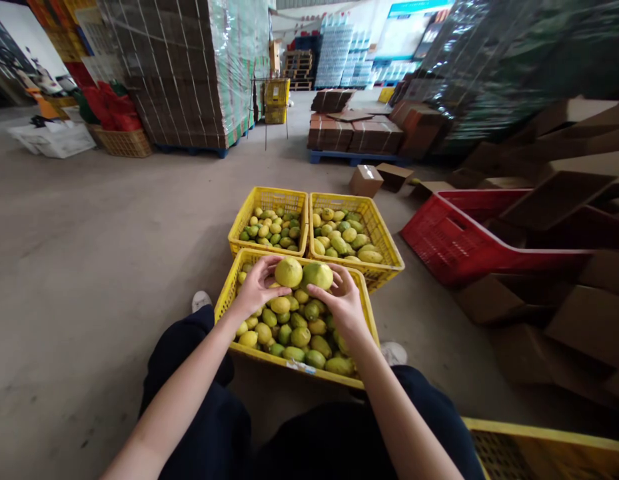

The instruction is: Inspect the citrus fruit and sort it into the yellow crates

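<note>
Both hands are raised over the near yellow crate, which is filled with yellow and green lemons. My left hand is closed around a yellow lemon. In my right hand is a greener lemon, gripped between thumb and fingers. The two held lemons are side by side, very close together; whether they touch I cannot tell. Beyond them stand a back left crate and a back right crate, each with more lemons inside.
A red crate with cardboard in it stands to the right, among piled cardboard boxes. Another yellow crate is at the lower right. Farther off are flattened cartons on a blue pallet and a tall wrapped stack.
</note>
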`<state>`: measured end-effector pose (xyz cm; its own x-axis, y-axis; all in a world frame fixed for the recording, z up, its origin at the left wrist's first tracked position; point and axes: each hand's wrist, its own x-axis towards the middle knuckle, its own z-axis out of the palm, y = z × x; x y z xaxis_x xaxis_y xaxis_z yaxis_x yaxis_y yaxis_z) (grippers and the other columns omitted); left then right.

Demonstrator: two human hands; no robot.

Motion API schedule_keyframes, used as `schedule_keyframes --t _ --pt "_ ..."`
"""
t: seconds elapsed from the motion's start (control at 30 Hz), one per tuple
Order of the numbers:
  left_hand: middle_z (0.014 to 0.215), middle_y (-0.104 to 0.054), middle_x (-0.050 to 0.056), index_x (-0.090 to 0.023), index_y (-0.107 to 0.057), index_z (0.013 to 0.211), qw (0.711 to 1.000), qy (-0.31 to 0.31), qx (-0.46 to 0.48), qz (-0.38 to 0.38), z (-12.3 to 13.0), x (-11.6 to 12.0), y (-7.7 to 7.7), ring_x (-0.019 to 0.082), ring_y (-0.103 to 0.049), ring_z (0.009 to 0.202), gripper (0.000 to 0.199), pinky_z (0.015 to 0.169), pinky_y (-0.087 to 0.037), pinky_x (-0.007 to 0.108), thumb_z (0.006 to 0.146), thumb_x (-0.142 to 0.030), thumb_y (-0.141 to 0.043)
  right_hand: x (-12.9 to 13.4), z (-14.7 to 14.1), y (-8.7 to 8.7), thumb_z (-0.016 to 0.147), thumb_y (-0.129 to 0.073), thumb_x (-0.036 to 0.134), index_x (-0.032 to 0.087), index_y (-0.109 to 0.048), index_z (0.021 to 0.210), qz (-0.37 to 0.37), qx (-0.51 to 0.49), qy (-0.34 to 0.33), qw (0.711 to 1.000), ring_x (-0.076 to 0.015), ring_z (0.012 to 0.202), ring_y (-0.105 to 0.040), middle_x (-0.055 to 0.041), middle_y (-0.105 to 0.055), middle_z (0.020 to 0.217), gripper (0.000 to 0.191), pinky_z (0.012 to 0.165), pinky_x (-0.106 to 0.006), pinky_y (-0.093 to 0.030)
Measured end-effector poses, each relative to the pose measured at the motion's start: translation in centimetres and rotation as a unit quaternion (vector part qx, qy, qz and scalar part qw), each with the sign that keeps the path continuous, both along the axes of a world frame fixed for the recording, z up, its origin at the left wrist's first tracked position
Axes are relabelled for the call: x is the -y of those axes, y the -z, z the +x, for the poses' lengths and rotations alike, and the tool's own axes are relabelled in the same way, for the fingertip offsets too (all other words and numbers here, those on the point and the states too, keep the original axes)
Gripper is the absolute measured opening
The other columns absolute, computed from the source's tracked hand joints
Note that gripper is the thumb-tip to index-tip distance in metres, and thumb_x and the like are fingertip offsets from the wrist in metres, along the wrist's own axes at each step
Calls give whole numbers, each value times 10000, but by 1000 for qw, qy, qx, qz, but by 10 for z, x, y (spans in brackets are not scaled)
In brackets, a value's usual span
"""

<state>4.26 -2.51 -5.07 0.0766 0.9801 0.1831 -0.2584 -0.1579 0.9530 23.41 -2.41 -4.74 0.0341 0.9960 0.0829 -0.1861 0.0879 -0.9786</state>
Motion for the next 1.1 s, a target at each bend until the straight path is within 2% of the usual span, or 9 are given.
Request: schedule_keyframes --t 0.13,0.33,0.47,0.57,0.67,0.77,0.87,0.97,1.1 --pt "1299 -588 85 -218 -652 1165 1000 -15 -17 -11 -1 1 -5 269 -566 1208 628 1043 -475 429 581 -248 -882 0 0 -3 538 -905 358 263 -661 1022 -17 0 7 1000 -241 971 -670 -18 -707 1058 550 864 -362 -539" --pt "1204 -670 85 -201 -679 1154 996 -19 37 -84 -2 2 -7 277 -585 1210 519 1065 -455 431 675 -323 -836 5 -2 -12 666 -816 485 275 -622 962 -83 -58 2 995 -207 784 -679 7 -731 901 412 663 -310 -538" --pt "1173 -691 86 -202 -684 1169 990 10 69 -122 -1 3 -7 289 -587 1219 508 1058 -462 446 707 -371 -810 5 -1 -12 702 -766 546 272 -662 946 -82 -13 7 997 -224 856 -683 -8 -740 963 381 607 -275 -517" --pt "1208 -676 95 -185 -673 1199 993 22 40 -109 2 3 -7 293 -595 1208 600 1085 -439 452 648 -337 -856 6 -2 -10 720 -740 566 259 -699 1004 -87 11 7 996 -231 921 -680 -18 -738 1038 421 637 -273 -524" --pt "1273 -623 111 -165 -677 1161 994 -20 -10 -107 4 4 -4 299 -615 1164 677 1062 -457 454 537 -280 -912 7 -5 -10 669 -794 528 240 -702 1055 -92 23 4 995 -244 950 -685 -29 -750 1031 490 744 -317 -548" --pt "1250 -615 116 -157 -683 1114 991 -49 -42 -114 4 5 -2 295 -622 1137 647 1036 -473 439 526 -289 -918 9 -10 -11 580 -870 442 234 -707 1025 -89 10 -20 996 -253 949 -697 -28 -761 1001 517 837 -365 -552" --pt "1144 -662 89 -181 -658 1134 992 -35 -19 -120 3 5 -4 266 -646 1083 635 1000 -497 414 570 -334 -905 9 -11 -12 568 -877 435 230 -705 995 -113 -25 -39 993 -251 868 -709 -23 -762 946 504 783 -367 -564" --pt "987 -701 68 -176 -646 1061 989 -31 21 -143 0 4 -5 240 -671 997 555 946 -525 392 617 -417 -876 8 -8 -12 600 -854 477 239 -675 957 -131 -67 -16 989 -220 792 -698 -7 -747 910 464 687 -322 -555" --pt "1033 -709 86 -166 -668 1026 982 -10 74 -175 -5 0 -4 241 -674 998 488 900 -554 373 664 -444 -841 6 -4 -13 606 -849 491 240 -636 813 -128 -74 -32 989 -176 728 -656 11 -718 803 389 654 -275 -528"
